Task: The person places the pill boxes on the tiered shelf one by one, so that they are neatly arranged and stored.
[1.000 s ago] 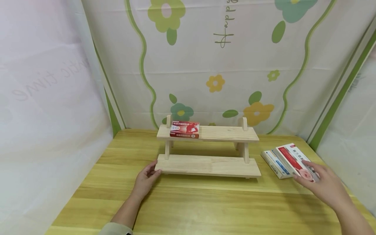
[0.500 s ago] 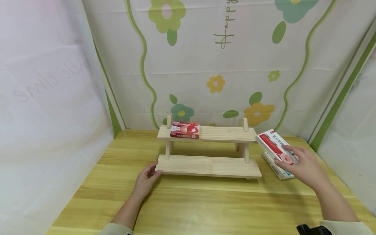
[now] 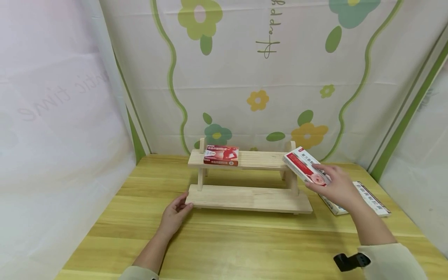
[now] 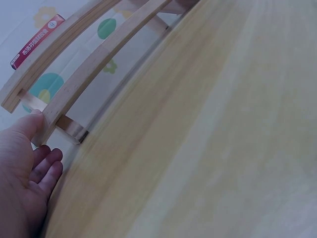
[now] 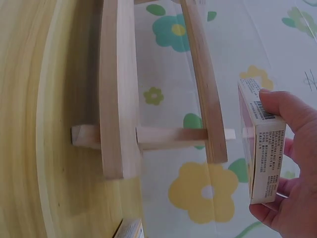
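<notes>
A two-tier wooden shelf (image 3: 245,197) stands on the table. My left hand (image 3: 173,216) holds the left end of its lower board; in the left wrist view the thumb lies on the board's end and the fingers curl below. My right hand (image 3: 337,188) grips a white-and-red medicine box (image 3: 301,164), raised and tilted by the right end of the upper board. In the right wrist view the thumb presses one edge of this box (image 5: 267,153), fingers on the opposite side. A red medicine box (image 3: 221,155) rests on the left of the upper board.
Right of the shelf, a white medicine box with dark lettering (image 3: 371,199) lies on the wooden table (image 3: 245,249). Another box (image 3: 334,207) beside it is partly hidden by my right hand. A flower-print cloth (image 3: 224,77) hangs behind, and pale cloth walls stand at both sides.
My right hand has picked up the white-and-red box from the boxes at the right and carried it up and left to the upper board's right end. My left hand has stayed put.
</notes>
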Available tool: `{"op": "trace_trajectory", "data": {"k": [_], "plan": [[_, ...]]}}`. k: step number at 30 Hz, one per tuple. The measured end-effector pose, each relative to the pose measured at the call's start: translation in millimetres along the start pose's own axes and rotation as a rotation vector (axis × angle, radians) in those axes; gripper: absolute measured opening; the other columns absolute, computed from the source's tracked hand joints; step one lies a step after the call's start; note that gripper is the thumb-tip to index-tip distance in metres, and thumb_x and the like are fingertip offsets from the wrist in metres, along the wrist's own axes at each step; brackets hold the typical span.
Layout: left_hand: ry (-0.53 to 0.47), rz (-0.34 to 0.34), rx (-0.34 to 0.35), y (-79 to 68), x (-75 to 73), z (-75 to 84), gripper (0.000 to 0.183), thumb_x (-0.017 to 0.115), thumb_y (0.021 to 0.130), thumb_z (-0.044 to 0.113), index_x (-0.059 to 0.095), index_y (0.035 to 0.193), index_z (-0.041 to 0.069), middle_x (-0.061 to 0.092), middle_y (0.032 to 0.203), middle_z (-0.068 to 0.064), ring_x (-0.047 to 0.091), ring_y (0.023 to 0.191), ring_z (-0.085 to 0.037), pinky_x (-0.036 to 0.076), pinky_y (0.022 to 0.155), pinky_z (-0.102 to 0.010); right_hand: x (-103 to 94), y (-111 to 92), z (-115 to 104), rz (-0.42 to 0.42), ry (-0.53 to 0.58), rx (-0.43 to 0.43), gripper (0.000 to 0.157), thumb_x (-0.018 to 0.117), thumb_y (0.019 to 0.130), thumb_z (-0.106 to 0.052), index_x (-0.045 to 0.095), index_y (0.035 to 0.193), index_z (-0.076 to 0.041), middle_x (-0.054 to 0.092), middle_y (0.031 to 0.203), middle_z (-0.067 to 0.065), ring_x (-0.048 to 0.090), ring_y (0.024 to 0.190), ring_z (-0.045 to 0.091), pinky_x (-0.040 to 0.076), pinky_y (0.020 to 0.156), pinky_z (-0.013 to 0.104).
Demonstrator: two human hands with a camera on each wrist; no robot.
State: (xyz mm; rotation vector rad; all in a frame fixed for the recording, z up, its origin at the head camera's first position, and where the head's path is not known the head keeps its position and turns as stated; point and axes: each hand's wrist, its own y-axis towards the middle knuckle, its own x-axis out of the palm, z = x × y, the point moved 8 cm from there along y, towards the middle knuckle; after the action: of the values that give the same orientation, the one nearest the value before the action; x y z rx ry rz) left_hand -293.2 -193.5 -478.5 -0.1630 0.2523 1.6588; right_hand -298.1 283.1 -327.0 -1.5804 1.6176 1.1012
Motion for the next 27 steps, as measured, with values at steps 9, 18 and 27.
{"op": "trace_trajectory", "data": {"k": [9, 18, 27], "plan": [[-0.009, -0.005, 0.012, -0.8, 0.2, 1.0, 0.054, 0.068, 0.094, 0.020, 0.049, 0.143, 0.006, 0.054, 0.142, -0.020, 0.059, 0.112, -0.022, 0.047, 0.085, -0.010, 13.6, 14.5, -27.5, -0.030, 0.004, -0.052, 0.084, 0.068, 0.083, -0.061, 0.044, 0.147, -0.011, 0.036, 0.145, 0.030, 0.038, 0.126, 0.050, 0.039, 0.093, 0.070], [-0.001, -0.003, 0.009, -1.3, 0.2, 1.1, 0.054, 0.067, 0.094, 0.019, 0.049, 0.143, 0.005, 0.053, 0.142, -0.020, 0.059, 0.113, -0.023, 0.046, 0.085, -0.010, 32.0, 30.1, -52.7, -0.038, 0.031, -0.110, 0.078, 0.072, 0.083, -0.055, 0.049, 0.143, -0.012, 0.038, 0.146, 0.026, 0.037, 0.130, 0.048, 0.037, 0.097, 0.070], [0.001, -0.002, 0.000, 0.2, 0.5, -0.6, 0.055, 0.068, 0.094, 0.020, 0.049, 0.143, 0.006, 0.053, 0.142, -0.019, 0.058, 0.115, -0.024, 0.046, 0.085, -0.010, 44.5, 42.0, -70.1, -0.052, 0.048, -0.132, 0.073, 0.073, 0.083, -0.053, 0.052, 0.140, -0.013, 0.042, 0.146, 0.022, 0.039, 0.130, 0.043, 0.039, 0.100, 0.065]]}}
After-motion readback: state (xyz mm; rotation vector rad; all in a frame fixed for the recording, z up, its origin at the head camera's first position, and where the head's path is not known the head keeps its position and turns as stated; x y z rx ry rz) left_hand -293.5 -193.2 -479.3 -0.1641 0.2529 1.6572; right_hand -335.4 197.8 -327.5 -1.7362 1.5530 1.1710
